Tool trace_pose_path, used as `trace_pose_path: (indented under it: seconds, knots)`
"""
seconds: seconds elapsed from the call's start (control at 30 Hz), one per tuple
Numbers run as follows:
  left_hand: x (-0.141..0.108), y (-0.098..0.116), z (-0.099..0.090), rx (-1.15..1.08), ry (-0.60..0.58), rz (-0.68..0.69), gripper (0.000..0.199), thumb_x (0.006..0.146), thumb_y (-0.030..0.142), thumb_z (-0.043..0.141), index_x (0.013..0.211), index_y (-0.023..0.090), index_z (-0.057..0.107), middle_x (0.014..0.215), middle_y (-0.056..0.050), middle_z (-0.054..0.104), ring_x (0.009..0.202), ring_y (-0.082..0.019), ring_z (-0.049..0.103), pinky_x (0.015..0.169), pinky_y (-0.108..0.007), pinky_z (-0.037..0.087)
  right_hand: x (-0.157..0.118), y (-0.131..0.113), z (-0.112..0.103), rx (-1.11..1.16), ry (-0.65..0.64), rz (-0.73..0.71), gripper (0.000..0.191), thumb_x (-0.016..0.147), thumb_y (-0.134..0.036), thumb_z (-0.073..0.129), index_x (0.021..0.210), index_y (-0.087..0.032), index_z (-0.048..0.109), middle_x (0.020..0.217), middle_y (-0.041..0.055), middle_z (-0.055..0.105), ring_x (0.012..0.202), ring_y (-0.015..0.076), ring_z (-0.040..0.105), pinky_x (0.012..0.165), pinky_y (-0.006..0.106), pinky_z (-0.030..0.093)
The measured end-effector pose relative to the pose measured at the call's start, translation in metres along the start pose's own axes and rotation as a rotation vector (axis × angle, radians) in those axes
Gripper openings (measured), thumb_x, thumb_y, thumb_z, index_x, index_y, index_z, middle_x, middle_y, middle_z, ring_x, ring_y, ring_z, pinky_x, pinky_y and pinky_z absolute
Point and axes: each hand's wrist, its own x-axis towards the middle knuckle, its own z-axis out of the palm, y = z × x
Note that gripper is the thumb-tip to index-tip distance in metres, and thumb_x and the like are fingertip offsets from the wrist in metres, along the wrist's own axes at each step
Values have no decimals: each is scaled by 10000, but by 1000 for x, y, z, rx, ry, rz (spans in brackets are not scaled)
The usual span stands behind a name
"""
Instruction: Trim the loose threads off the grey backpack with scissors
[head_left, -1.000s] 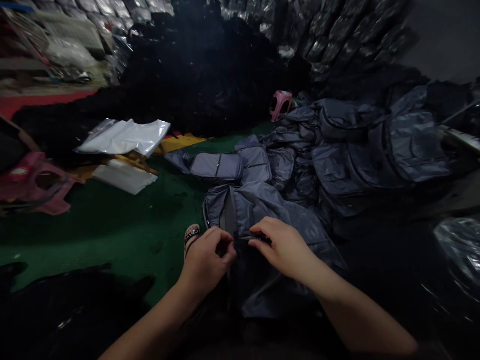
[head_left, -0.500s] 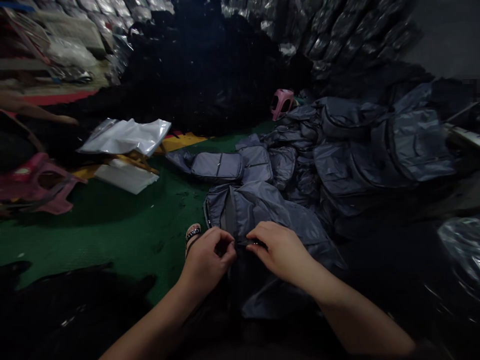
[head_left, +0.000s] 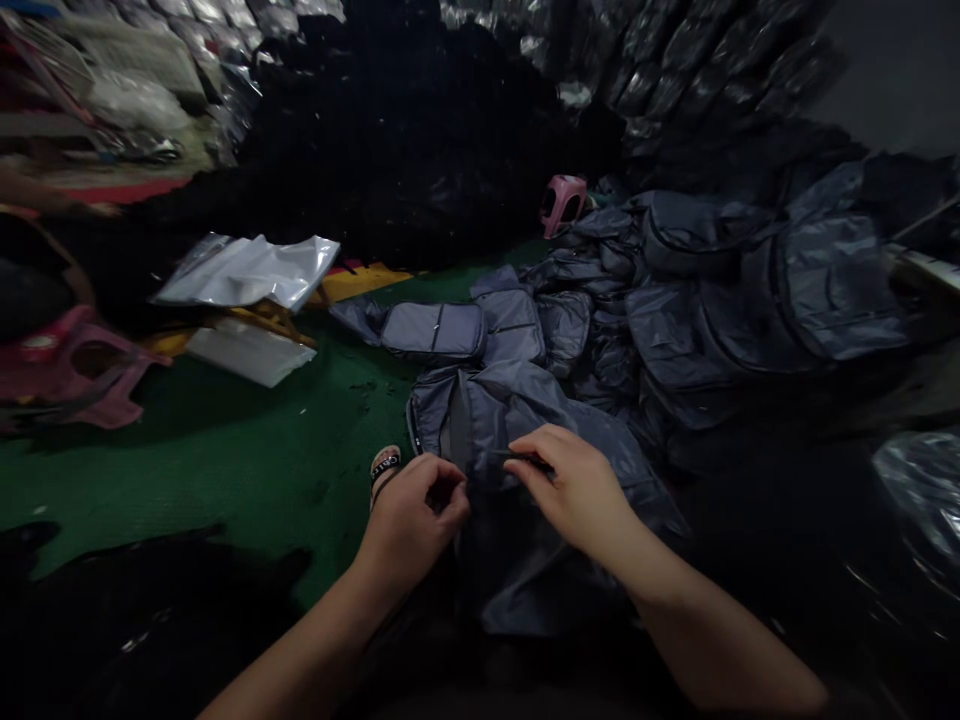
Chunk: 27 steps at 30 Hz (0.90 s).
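- Left: a pink stool (head_left: 82, 370) stands on the green floor covering (head_left: 225, 470); to its right lie 2 white plastic packs (head_left: 251, 272).
- Left of centre: 1 sandalled foot (head_left: 386, 460) shows just beyond the left hand (head_left: 416, 515).
- Left hand: I see its forearm enter from the near left, wrist nearly straight; thumb and forefinger are pinched together at the grey bag (head_left: 517, 400), though I cannot tell whether cloth lies between the tips.
- Centre: the bag lies slack, below and between the hands. I judge it light, soft, rather slippery and hardly fragile; the zipped rim (head_left: 412, 430) at its left should offer a firmer hold than the loose panels, which would fold and slide.
- Right hand (head_left: 581, 490): its forearm enters from the near right, back of the hand upward; thumb and fingers close on a small dark object (head_left: 536, 461), too dim for me to identify.
- Far right: more grey bags (head_left: 757, 300) lie heaped.
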Motion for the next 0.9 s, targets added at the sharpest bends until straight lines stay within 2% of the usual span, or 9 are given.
trace_pose_path:
  seconds: [0.23,0.4,0.5,0.6,0.67,0.73,0.8,0.83,0.9]
  knots:
    - [0,-2,1,-1,29,18,48,770,206,539,786,206,585,759,1,622,761,-163,590,750,-306,471,-1,-5,7,-21,-143,-86,155,820,-213,611,975,-201,622,909,42,644,891,189,564,806,310,442]
    - [0,7,3,-29,26,7,49,771,218,545,773,201,591,732,8,618,716,-149,584,741,-299,473,1,-7,11,-13,-142,-94,100,844,-203,575,925,-198,632,878,43,644,877,185,566,799,303,438]
    - [4,5,-8,-90,123,-115,81,776,266,552,773,199,597,737,3,637,712,-149,601,672,-263,483,1,-4,9,72,-68,-34,83,838,-216,585,906,-206,631,863,36,635,853,175,573,780,294,446]
    - [13,-26,-37,-64,384,-391,215,805,374,521,898,191,586,700,15,627,630,-136,597,582,-236,475,-2,3,6,205,73,99,117,824,-248,602,932,-205,620,873,33,617,821,164,578,744,282,462]
    - [18,-61,-59,21,496,-529,307,817,408,488,1009,176,548,788,0,629,717,-160,617,608,-252,479,-6,9,4,298,137,200,150,820,-283,602,943,-200,612,875,32,613,794,159,582,729,283,470]
    - [19,-94,-74,122,473,-648,392,727,423,588,984,133,527,909,-57,631,863,-267,611,657,-347,486,-11,14,4,394,154,291,200,812,-321,604,965,-193,598,879,34,615,779,157,585,723,287,478]
    - [13,-115,-73,201,458,-666,486,616,423,687,958,119,523,1082,-129,594,1091,-385,497,798,-469,443,-16,16,3,484,144,349,267,796,-341,618,1010,-186,579,890,38,616,785,156,587,732,287,482]
    - [8,-117,-67,210,424,-641,488,593,420,704,944,125,534,1122,-141,582,1143,-396,453,856,-493,409,-18,15,3,520,130,362,294,787,-344,628,1028,-184,571,898,40,615,793,156,587,736,285,483]
    - [-5,-107,-44,88,230,-569,406,637,436,673,908,152,569,1068,-115,618,1094,-328,506,898,-446,398,-22,9,3,551,72,354,310,770,-345,646,1027,-186,577,898,37,615,791,153,584,724,273,480]
